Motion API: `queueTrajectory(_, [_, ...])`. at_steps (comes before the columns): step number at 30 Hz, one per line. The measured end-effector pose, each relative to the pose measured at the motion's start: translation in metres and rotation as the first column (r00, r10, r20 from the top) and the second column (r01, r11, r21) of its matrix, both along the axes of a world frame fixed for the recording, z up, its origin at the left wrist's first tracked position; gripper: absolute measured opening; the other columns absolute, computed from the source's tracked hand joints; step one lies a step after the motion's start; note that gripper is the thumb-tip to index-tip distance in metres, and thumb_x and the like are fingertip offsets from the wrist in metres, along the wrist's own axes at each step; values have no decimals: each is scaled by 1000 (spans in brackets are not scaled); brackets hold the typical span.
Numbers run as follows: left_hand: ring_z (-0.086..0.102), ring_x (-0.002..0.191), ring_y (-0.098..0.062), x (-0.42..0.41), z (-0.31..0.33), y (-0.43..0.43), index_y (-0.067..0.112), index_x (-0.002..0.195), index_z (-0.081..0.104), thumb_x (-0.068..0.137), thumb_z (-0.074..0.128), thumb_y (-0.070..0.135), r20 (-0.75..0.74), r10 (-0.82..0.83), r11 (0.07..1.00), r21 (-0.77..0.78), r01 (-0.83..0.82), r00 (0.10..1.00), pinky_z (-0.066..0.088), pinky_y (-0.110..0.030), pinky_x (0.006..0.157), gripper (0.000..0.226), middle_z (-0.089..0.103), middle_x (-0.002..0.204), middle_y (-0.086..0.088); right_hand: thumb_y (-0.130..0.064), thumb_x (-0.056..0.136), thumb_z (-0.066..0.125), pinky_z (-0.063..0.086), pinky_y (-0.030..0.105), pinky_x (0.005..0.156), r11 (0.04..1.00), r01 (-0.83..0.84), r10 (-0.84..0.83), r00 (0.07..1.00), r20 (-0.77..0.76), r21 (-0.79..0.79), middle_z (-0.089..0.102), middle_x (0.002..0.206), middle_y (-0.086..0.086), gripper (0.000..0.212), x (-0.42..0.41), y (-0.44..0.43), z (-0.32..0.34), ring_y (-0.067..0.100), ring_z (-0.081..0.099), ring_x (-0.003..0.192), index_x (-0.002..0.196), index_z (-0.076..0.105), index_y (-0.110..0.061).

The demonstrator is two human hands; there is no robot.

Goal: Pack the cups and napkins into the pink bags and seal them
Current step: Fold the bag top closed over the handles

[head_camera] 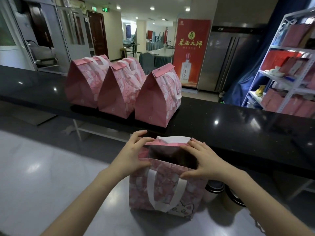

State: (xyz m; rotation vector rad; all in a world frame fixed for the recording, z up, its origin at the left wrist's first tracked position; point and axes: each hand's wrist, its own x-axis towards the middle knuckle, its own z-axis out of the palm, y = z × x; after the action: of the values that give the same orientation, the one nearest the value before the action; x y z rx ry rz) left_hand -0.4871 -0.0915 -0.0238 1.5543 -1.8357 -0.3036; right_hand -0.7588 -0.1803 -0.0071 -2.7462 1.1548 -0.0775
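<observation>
Directly below you, on the grey tabletop (51,167): one open pink bag (163,189), upright and patterned, with a white handle (153,189) looped down its near face and a cartoon cat printed at the lower right corner. Its mouth stands open; the interior is dark and you cannot tell what it contains. The far rim carries a folded flap with white lining showing. Your left grip (134,154) holds the left end of the mouth, fingers curled over the far rim, thumb on the near rim. Your right grip (202,159) holds the right end likewise, fingers on the far flap, thumb pressed to the near rim. Both are closed on the bag and carry nothing else. Just beside the bag's right side, on the same tabletop: two cups (214,189) with dark lids, one pale, one tan, partly hidden by your right forearm. Beyond the bag, on the raised black tabletop (221,120): three sealed pink bags (117,92), standing in a row, side by side and touching, tops folded over into peaks, white handles showing. At far right: a white metal rack (279,65) holding pink and red packages. Behind the row: a red banner (191,51) picturing a bottle.
</observation>
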Motion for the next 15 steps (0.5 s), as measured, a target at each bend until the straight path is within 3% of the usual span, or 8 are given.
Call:
queueTrajectory(4, [37,121,2,8,-1,-25,27,135,50,63,88,23,37,-11,998,55,9,999,22,6,90,81,28,145,13,-71,66,66,0,46,118,1000,15,-17,998,-53,-24,23,155,-9,99,8,-15,2,14,4,147,148,25,-33])
queueTrajectory(7, [45,120,-5,15,-1,-40,26,134,51,61,88,24,39,-17,997,70,14,999,32,-10,99,82,42,135,10,-64,65,70,7,46,118,997,59,-59,998,-10,-52,35,143,-11,93,14,-21,6,15,25,140,145,29,-37])
queueTrajectory(9, [51,112,-7,19,-2,-45,27,131,53,61,88,25,33,-25,997,72,22,999,41,-22,98,78,50,122,10,-59,64,73,19,40,115,994,87,-86,996,21,-61,39,130,-13,92,16,-22,6,14,37,126,144,31,-38])
queueTrajectory(11, [54,101,-6,22,-5,-48,29,125,57,61,87,29,46,-17,998,63,14,999,47,-30,91,71,55,107,10,-51,66,76,35,30,99,991,110,-105,992,64,-76,36,113,-15,87,18,-22,2,11,41,109,142,36,-36])
queueTrajectory(13, [56,93,-6,25,-9,-49,31,115,62,62,86,31,49,-1,999,40,-1,999,50,-37,83,59,57,98,13,-47,71,76,36,25,81,984,130,-120,989,85,-123,36,105,-15,73,20,-21,-3,9,39,97,135,46,-30])
queueTrajectory(15, [57,87,-4,27,-15,-48,31,102,65,64,85,30,47,10,1000,7,-10,999,52,-39,77,43,58,92,16,-47,76,72,35,25,78,980,143,-131,987,91,-141,44,108,-12,59,17,-19,-9,10,40,96,127,53,-26])
